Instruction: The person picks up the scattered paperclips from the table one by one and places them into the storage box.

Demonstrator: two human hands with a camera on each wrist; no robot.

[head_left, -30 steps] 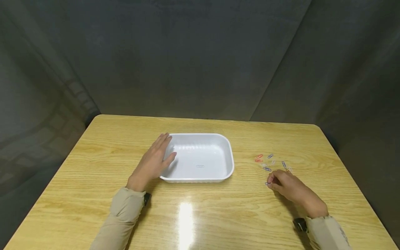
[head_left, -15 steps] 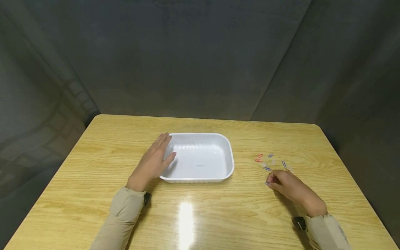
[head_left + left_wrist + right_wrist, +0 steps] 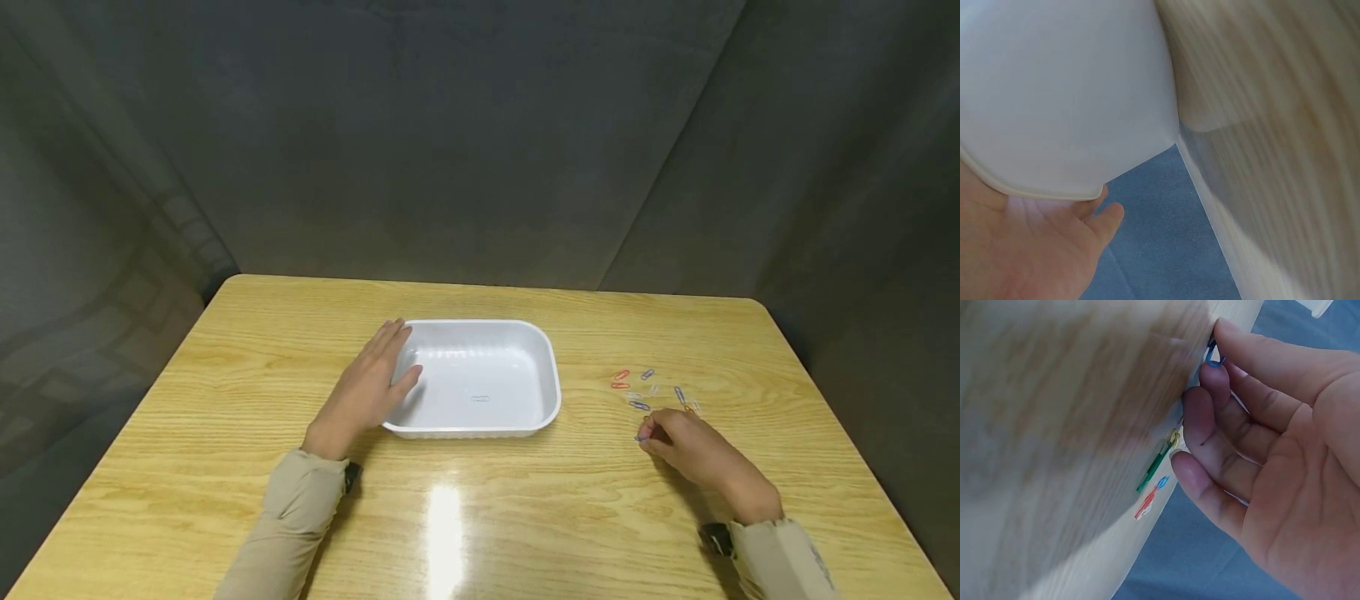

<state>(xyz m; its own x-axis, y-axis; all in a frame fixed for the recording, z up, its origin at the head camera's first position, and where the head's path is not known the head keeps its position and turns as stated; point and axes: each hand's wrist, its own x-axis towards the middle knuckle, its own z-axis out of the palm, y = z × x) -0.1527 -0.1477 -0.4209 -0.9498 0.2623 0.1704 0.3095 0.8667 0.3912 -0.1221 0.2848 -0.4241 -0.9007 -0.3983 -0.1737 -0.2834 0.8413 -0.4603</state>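
My left hand (image 3: 363,387) rests on the left rim of a white rectangular tray (image 3: 517,383), its fingers extended and the thumb over the inside. The left wrist view has that palm (image 3: 1035,256) against the tray's edge. On the tray floor lies one pale paper clip (image 3: 481,398). To the right, my right hand (image 3: 697,450) is low at the near side of scattered paper clips. Its thumb and index finger pinch a blue paper clip (image 3: 1215,359), seen between the fingertips in the right wrist view; the other fingers are loosely bent.
Beyond the right hand lie red paper clips (image 3: 620,386), blue paper clips (image 3: 648,374) and pale ones. A green paper clip (image 3: 1152,470) shows in the right wrist view. The wooden table (image 3: 480,508) ends before a dark curtain (image 3: 450,150).
Almost nothing differs. My right hand stays by the clips with the blue paper clip at its fingertips, moving only very slightly; my left hand stays on the tray's rim.
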